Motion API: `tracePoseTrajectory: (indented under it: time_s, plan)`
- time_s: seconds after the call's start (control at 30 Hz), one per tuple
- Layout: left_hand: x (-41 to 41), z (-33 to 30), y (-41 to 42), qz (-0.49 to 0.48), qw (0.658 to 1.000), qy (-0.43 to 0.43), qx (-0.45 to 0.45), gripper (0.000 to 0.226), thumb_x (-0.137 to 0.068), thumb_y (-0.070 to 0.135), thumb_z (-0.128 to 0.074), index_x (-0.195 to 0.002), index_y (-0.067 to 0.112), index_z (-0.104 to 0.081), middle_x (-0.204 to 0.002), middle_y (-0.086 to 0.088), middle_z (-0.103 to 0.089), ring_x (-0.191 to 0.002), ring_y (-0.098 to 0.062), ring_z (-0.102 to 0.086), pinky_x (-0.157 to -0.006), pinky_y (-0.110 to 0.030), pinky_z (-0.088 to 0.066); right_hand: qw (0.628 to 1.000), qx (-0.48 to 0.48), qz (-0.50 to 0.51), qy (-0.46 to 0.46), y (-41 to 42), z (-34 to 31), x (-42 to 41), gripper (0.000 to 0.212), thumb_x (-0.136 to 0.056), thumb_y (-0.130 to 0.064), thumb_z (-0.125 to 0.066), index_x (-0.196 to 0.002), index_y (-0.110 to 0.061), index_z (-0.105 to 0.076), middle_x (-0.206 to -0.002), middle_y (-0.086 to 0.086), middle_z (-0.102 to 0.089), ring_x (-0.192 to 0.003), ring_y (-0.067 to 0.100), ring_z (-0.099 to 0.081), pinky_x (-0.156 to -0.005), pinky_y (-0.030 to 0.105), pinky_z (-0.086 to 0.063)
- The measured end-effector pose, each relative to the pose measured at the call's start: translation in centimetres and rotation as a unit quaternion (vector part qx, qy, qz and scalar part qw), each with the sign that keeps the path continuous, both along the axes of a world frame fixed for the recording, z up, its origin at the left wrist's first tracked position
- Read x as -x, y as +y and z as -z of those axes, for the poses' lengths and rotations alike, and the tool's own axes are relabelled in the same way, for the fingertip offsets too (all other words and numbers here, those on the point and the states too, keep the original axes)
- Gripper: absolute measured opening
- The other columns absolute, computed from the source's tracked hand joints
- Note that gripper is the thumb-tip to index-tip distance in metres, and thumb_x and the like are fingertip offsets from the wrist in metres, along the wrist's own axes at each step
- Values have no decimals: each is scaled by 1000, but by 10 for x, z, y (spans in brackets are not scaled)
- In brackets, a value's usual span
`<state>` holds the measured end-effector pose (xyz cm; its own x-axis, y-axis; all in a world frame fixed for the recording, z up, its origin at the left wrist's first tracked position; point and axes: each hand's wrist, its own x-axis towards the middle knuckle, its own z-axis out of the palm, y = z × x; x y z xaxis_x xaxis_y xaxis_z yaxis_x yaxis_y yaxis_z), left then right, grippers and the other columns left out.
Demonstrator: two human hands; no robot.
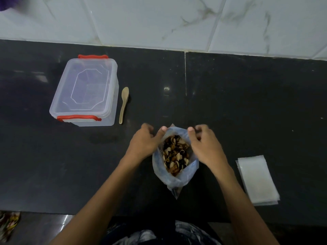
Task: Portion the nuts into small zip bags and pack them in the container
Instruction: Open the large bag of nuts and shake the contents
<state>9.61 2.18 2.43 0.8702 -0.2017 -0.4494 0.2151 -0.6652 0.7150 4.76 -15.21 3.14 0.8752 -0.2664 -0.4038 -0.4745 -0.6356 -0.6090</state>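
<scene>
From the head view, a clear plastic bag (175,161) stands on the dark desk (230,112), its mouth pulled wide. Inside lies a heap of nuts (175,154), mostly pale split shells mixed with darker brown pieces, filling the bag to about mid-height. The left hand (143,140) pinches the bag's far left rim between thumb and curled fingers; the right hand (205,145) pinches the far right rim in the same grip, so the opening stays stretched between them.

Far left on the desk sits a clear container (86,91) with red clip handles, its lid on; what it holds cannot be made out. Just beside its right wall lies a wooden spoon (123,105), bowl pointing away. To the right of the bag, well apart, rests a flat stack of small zip bags (256,179).
</scene>
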Motion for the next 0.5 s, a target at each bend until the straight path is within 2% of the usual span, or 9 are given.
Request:
tracePoseTrajectory:
  time_s: [0.03, 0.1, 0.17, 0.2, 0.27, 0.33, 0.4, 0.43, 0.5]
  plan:
    - [5, 0, 7, 7, 999, 26, -23, 62, -82, 65, -46, -98, 7, -56, -72, 3, -55, -62, -6, -54, -54, -20, -41, 1000, 21, 11, 4, -2, -4, 9, 49, -94, -53, -38, -124, -16, -46, -111, 1, -54, -96, 13, -56, -76, 27, -46]
    - [16, -4, 17, 12, 992, 128, -8, 61, -82, 62, -51, -93, 3, -64, -78, -6, -66, -68, -13, -63, -57, -23, -50, 999, 6, 7, 49, -5, -9, 23, 40, -93, -52, -42, -104, -15, -56, -94, -1, -60, -83, 10, -59, -68, 24, -46]
    - [26, -4, 20, -43, 974, 197, 105, 42, -88, 43, -56, -93, 3, -67, -86, -9, -70, -76, -16, -68, -64, -26, -56, 996, -46, 4, 75, -5, -9, 30, 33, -96, -41, -45, -89, -13, -61, -79, 0, -61, -70, 10, -57, -62, 23, -44]
    - [29, -5, 20, -66, 963, 205, 160, 35, -90, 35, -56, -91, 2, -67, -82, -8, -70, -75, -16, -69, -66, -27, -57, 995, -73, 11, 73, -5, -6, 31, 33, -97, -36, -45, -86, -10, -63, -77, 4, -60, -68, 12, -56, -62, 25, -44]
    - [35, -5, 18, -109, 933, 228, 255, 29, -91, 28, -53, -83, 4, -66, -69, -3, -66, -68, -14, -66, -66, -27, -56, 987, -136, 42, 78, -3, -4, 32, 34, -98, -30, -43, -89, -4, -63, -82, 13, -60, -73, 18, -55, -68, 30, -46]
    - [39, -5, 16, -155, 897, 270, 314, 29, -91, 31, -50, -83, 6, -65, -71, -3, -64, -70, -15, -63, -71, -32, -55, 970, -207, 85, 93, -1, -2, 32, 35, -99, -29, -41, -96, -2, -64, -95, 22, -64, -84, 25, -60, -82, 40, -50]
    - [42, -9, 18, -157, 899, 282, 294, 39, -91, 41, -45, -94, 7, -63, -90, -8, -68, -85, -21, -66, -77, -36, -54, 965, -220, 97, 106, 0, -1, 35, 40, -99, -37, -37, -101, -7, -62, -100, 19, -65, -86, 23, -62, -85, 41, -51]
    - [43, -12, 18, -135, 922, 270, 241, 47, -89, 50, -43, -99, 8, -61, -97, -9, -67, -93, -23, -65, -78, -36, -54, 971, -191, 86, 114, -1, -2, 38, 42, -97, -45, -35, -101, -12, -60, -96, 12, -65, -83, 18, -61, -81, 38, -50]
    - [49, -16, 19, -66, 972, 210, 82, 54, -81, 63, -45, -97, 13, -59, -98, -8, -64, -92, -21, -63, -77, -33, -54, 985, -106, 48, 129, -3, -5, 46, 42, -91, -59, -36, -95, -23, -57, -86, 1, -63, -76, 12, -59, -73, 31, -49]
